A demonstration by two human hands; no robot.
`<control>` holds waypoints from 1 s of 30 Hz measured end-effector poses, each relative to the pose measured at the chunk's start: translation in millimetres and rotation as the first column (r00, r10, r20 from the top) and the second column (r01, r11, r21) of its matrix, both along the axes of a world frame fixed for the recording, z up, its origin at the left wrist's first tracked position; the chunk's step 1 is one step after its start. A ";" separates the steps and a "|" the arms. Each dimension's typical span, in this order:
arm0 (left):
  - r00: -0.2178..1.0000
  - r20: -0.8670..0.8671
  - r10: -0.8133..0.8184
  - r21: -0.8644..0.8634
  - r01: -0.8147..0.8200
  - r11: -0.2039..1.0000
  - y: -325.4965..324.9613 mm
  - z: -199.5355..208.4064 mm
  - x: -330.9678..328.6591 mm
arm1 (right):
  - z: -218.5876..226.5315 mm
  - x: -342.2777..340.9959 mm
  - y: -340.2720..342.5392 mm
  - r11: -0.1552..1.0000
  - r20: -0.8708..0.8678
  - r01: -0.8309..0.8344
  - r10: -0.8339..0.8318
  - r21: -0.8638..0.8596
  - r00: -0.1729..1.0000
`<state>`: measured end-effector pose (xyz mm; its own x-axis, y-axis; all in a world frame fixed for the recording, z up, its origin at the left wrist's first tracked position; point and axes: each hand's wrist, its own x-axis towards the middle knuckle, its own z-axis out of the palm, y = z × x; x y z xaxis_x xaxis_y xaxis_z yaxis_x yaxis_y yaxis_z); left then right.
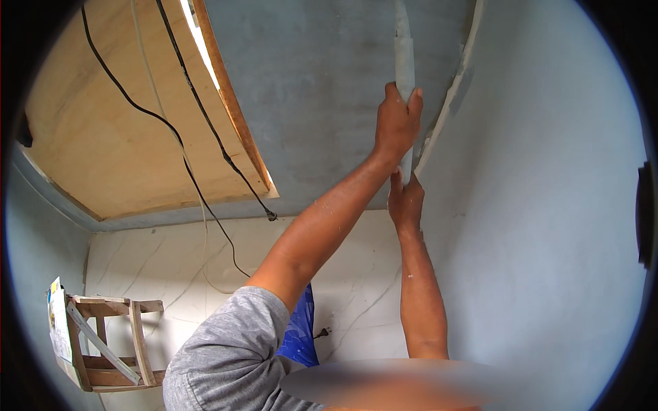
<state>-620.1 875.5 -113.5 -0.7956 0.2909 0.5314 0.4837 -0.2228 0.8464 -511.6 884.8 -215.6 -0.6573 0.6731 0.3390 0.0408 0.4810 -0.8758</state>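
A long, slim, pale grey piece, like a tube or rolled strip with a narrowing upper end, runs up and down in front of the blue-grey surface. My left hand is closed round its middle, thumb on the right side. Lower down, my right hand grips near its bottom end, fingers mostly hidden. Its exact kind cannot be made out. Just right of it, an uneven off-white strip follows the corner between two blue-grey surfaces. White specks dot both forearms.
At the left is a wooden panel with a brown edge. Black cables and a pale cable hang before it. A wooden stool-like frame, blue plastic and a plug lie by marbled white tiles.
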 end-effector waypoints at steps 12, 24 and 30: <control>0.846 0.532 0.023 -0.306 0.167 0.937 -53.9 -260.9 142.7 | -241.5 168.7 -58.7 0.994 0.414 0.113 -0.104 0.003 0.904; 0.563 0.740 -0.369 0.042 0.508 0.860 -104.1 -297.5 214.4 | -215.2 298.8 -107.6 0.967 0.615 0.192 -0.050 -0.167 0.787; 0.522 0.818 -0.240 -0.121 0.565 0.816 -72.3 -330.4 194.8 | -243.8 296.0 -83.7 0.962 0.716 0.263 -0.136 -0.068 0.685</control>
<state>-425.3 803.2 -443.9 -0.5904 0.7080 -0.3875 -0.4135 0.1470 0.8986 -215.6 801.1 -459.4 -0.5037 0.8170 -0.2805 0.7495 0.2519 -0.6122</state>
